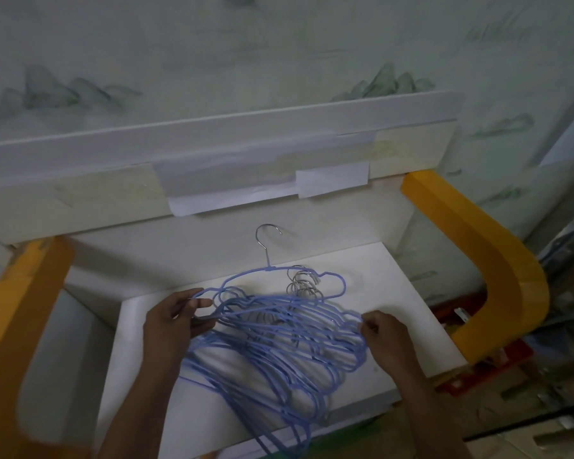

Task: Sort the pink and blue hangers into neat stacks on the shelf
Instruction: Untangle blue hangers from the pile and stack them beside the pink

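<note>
Many blue hangers (279, 346) lie in a loose, overlapping heap on the white shelf (395, 313), metal hooks toward the back wall. Left hand (173, 323) pinches the heap's left end; right hand (383, 336) has its fingers curled, seemingly around the right end, though blur obscures this.

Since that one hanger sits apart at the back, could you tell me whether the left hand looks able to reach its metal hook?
Probably yes: the left hand grips the pile's left edge, and nothing stands between it and the hook.
</note>
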Available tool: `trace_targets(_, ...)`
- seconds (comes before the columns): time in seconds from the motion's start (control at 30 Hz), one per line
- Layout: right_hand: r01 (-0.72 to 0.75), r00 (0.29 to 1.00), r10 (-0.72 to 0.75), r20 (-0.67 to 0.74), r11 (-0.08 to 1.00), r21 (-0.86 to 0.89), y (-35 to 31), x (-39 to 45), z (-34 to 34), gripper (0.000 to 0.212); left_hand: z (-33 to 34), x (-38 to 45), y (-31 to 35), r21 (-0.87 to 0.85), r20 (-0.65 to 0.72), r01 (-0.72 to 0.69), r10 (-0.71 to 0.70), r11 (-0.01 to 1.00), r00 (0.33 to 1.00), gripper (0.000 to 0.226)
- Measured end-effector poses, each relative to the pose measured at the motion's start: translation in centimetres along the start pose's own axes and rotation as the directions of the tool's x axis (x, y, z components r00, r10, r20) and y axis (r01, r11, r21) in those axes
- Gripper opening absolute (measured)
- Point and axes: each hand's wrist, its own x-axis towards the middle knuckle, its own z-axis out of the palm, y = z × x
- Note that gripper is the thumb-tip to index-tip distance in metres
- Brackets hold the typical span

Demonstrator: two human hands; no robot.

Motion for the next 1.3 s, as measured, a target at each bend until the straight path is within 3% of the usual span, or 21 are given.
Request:
trace_targets(0.2,0.0,1.0,0.002,-0.03,0.999,0.048,-0.5,0.6,-0.6,0.006,-0.8,-0.1,0.2,0.003,-0.018,-0.016,0.016,1.0,1.0,0.021)
trace_targets(0.4,0.03,0.996,-0.01,-0.091,0.976,0.216,-0.9,0.4,-1.9,0.009,-0.9,0.0,0.5,-0.001,-0.015,-0.029,0.029,1.0,0.999,0.021)
trace_targets(0.47,0.038,0.997,-0.009,-0.081,0.929,0.369,-1.1,0.3,-2.2,0.01,-1.1,0.1,0.5,0.005,-0.026,-0.038,0.038,0.999,0.999,0.021)
trace_targets(0.57,0.006,1.0,-0.005,-0.004,0.767,0.642,-1.9,-0.2,-2.8,0.007,-1.4,0.1,0.7,-0.001,-0.036,-0.041,0.041,0.999,0.999,0.022)
trace_targets(0.63,-0.004,1.0,-0.019,0.025,0.708,0.706,-2.4,-0.6,-3.2,0.004,-1.7,-0.2,1.1,-0.015,-0.045,-0.046,0.045,0.999,0.998,0.021)
trace_targets(1.0,0.149,0.987,-0.148,-0.069,0.654,0.742,-5.7,-4.9,-3.5,0.009,-6.5,-3.7,3.8,-0.082,-0.095,-0.15,0.142,0.985,0.985,0.02)
trace_targets(1.3,0.153,0.973,-0.23,-0.006,0.628,0.763,-10.3,-10.7,-0.7,0.006,-13.6,-9.0,6.5,-0.084,-0.077,-0.235,0.229,0.968,0.97,0.021)
